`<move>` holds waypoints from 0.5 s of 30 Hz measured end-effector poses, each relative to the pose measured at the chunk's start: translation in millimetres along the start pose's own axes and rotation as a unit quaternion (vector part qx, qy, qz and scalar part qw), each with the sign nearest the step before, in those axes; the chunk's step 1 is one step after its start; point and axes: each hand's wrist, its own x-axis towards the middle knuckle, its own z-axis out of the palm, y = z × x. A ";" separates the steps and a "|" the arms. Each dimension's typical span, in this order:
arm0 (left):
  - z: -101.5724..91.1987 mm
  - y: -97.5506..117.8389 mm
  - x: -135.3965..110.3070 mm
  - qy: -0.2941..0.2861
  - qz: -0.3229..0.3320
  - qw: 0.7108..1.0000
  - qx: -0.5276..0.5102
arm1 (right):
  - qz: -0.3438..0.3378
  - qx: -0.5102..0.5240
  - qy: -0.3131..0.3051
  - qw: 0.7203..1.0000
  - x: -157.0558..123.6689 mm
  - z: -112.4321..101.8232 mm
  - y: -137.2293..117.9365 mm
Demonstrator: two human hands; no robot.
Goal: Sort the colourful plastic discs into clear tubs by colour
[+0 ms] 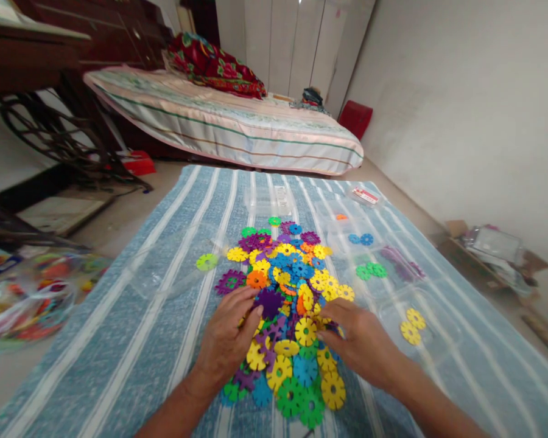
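Observation:
A heap of flat plastic snowflake discs [285, 286] in yellow, blue, purple, green and orange lies on a blue and white striped cloth [132, 340]. My left hand [228, 337] rests palm down on the heap's left side, fingers curled over a purple disc. My right hand [358, 340] is on the right side, fingertips pinched at a yellow disc [305, 331]. Clear plastic trays to the right hold sorted pairs: two yellow discs [411, 325], green discs [371, 271] and blue discs [360, 239].
A lone light-green disc [207, 262] lies left of the heap. A clear bag of coloured pieces [27, 298] sits on the floor at left. A mattress [228, 121] lies beyond the cloth, a wall runs along the right, with clutter [493, 252] at its foot.

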 end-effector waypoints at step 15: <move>-0.8 0.0 1.4 -0.015 -0.036 0.999 -0.009 | -0.063 0.013 0.172 0.983 -2.8 48.4 -3.6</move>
